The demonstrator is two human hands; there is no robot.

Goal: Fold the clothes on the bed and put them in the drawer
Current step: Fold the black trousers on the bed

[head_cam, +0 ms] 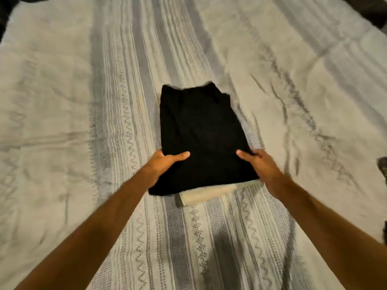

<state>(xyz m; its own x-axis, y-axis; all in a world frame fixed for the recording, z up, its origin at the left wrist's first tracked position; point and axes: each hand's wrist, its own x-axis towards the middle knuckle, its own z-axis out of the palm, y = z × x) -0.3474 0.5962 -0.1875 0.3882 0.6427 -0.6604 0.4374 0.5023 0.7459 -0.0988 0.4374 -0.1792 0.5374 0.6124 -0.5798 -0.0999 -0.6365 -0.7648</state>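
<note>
Both my hands grasp the folded black garment [201, 139] mid-bed: left hand [163, 166] at its 8 o'clock edge, right hand [261, 166] at 4 o'clock, over a pale folded cloth [207, 194] on the striped bedspread [83, 101].

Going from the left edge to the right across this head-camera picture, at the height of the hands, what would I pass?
Striped bedspread → left hand, gripping the near left side of the folded black garment → right hand, gripping its near right side → more bedspread → a dark blurred object at the right edge, too unclear to name.
</note>
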